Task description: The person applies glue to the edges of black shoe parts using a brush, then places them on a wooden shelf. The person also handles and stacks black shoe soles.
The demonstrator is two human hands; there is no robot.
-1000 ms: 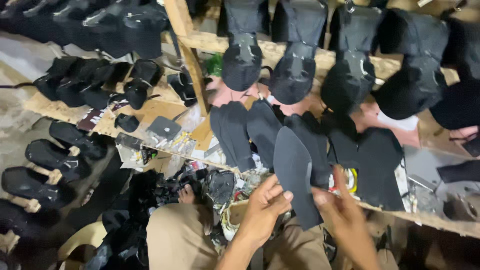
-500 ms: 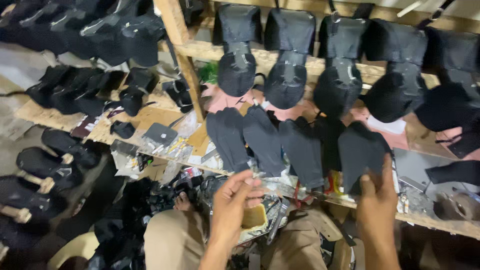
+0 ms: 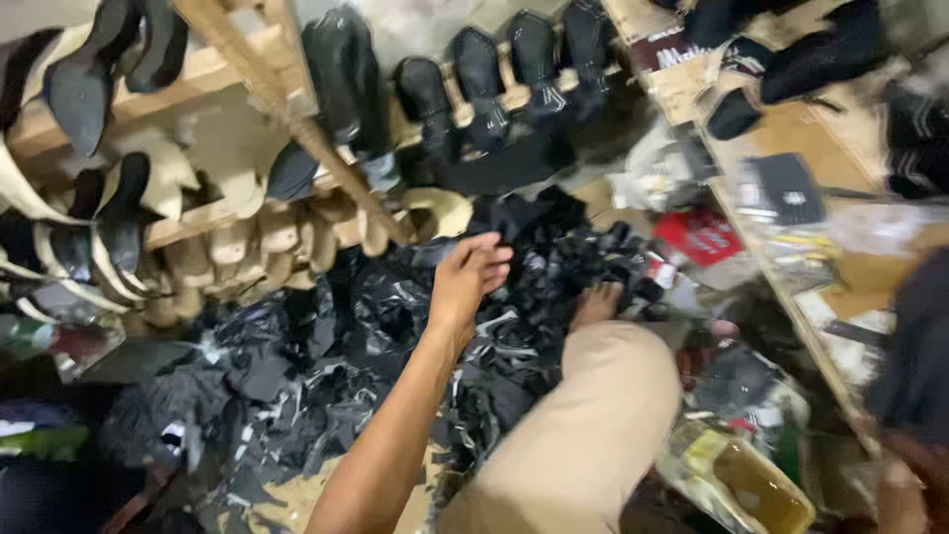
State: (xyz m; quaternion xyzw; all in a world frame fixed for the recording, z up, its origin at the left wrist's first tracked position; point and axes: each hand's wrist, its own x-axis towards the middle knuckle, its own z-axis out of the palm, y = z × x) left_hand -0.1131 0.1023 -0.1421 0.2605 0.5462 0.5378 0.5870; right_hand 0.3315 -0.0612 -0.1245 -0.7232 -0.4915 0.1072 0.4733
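My left hand [image 3: 470, 277] reaches out over a heap of black leather scraps [image 3: 376, 326] on the floor. Its fingers are loosely spread and hold nothing, and the fingertips are close to the black pieces at the top of the heap. My leg in beige trousers [image 3: 583, 425] is bent beside the arm, with my bare foot [image 3: 598, 302] resting among the scraps. A brownish blur in the bottom right corner may be my right hand [image 3: 905, 489], below a dark shape; whether it holds anything is unclear.
A slanted wooden rack [image 3: 247, 59] at the left carries beige shoe lasts [image 3: 247, 247] and black shoes [image 3: 474, 79]. A wooden bench [image 3: 791, 129] at the right holds black parts and a red packet [image 3: 702, 237]. A yellowish plastic tub [image 3: 736, 475] sits by my knee.
The view has swung left and down, from the bench with black soles to the floor. My left hand has left the bench and now stretches over the scrap heap.
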